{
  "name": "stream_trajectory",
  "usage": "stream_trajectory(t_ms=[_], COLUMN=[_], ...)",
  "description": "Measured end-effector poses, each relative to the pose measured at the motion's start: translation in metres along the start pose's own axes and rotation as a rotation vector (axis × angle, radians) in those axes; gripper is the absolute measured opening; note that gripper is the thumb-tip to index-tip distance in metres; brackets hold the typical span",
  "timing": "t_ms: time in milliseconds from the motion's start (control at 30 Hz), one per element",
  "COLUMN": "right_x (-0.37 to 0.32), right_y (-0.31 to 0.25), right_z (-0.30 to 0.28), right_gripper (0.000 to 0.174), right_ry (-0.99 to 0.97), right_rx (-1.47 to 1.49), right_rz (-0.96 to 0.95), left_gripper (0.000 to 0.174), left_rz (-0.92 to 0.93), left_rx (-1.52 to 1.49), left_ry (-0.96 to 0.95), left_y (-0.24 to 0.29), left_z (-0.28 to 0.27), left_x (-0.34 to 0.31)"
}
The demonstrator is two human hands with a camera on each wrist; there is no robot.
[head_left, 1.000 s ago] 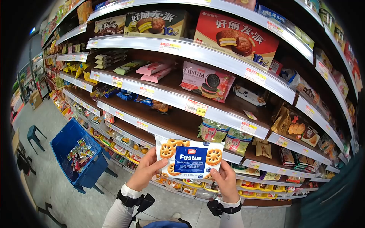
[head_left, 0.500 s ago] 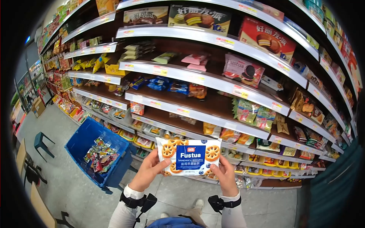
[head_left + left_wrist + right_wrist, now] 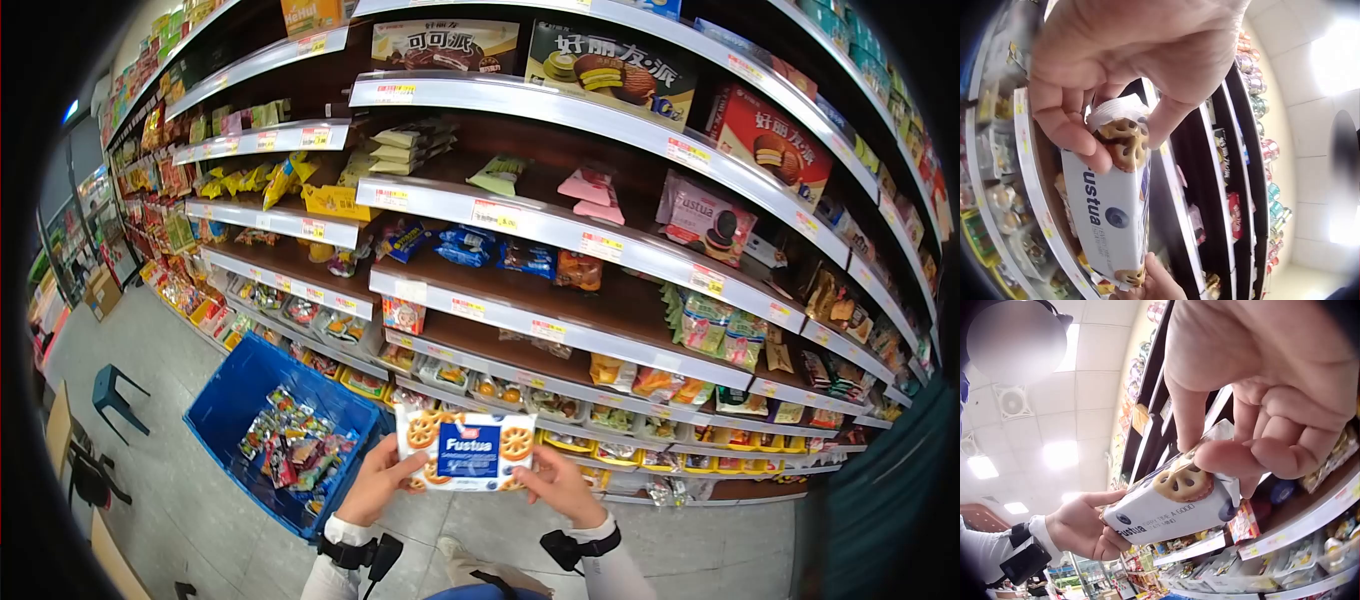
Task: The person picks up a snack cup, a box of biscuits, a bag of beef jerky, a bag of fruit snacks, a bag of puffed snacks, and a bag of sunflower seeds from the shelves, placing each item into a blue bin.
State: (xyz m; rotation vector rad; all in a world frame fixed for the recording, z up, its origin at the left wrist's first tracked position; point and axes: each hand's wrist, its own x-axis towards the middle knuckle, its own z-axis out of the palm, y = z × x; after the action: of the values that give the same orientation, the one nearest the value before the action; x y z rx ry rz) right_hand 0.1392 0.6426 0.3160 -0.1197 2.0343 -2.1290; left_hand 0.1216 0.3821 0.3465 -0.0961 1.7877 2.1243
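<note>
A white and blue Fustua biscuit pack [image 3: 468, 450] is held level in front of the body, its printed face up toward the head view. The left hand [image 3: 378, 482] pinches its left end, thumb on the face. At the right end, the right hand [image 3: 566, 486] pinches it the same way. In the left wrist view, the left hand [image 3: 1129, 69] grips the crimped end of the pack [image 3: 1094, 212]. The right wrist view has the right hand [image 3: 1260, 406] holding the other end of the pack [image 3: 1172, 512].
Stocked snack shelves [image 3: 560, 210] curve across the front and right. A blue bin [image 3: 215, 400] with many small wrapped snacks stands at the lower left, close to the left forearm. Beyond it are a dark green stool [image 3: 118, 400] and a cardboard box [image 3: 101, 292].
The head view has turned left, so the shelves have shifted right and the bin sits nearer the left hand. Both hands still hold the pack, which is lower in view.
</note>
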Motion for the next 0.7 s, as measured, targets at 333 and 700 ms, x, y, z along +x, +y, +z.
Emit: stream_trajectory(t_ms=[333,700], right_x=[0.133,0.192], right_y=[0.076,0.149], right_z=[0.147,0.344], right_gripper=[0.040,0.043], right_ry=[-0.261,-0.304], right_rx=[-0.179,-0.171], right_rz=[0.094,0.328], left_gripper=[0.026,0.035], left_rz=[-0.145,-0.342], left_rx=[0.097,0.240], left_ry=[0.410,0.405], left_y=[-0.018,-0.067], left_z=[-0.171,-0.395], left_x=[0.024,0.047])
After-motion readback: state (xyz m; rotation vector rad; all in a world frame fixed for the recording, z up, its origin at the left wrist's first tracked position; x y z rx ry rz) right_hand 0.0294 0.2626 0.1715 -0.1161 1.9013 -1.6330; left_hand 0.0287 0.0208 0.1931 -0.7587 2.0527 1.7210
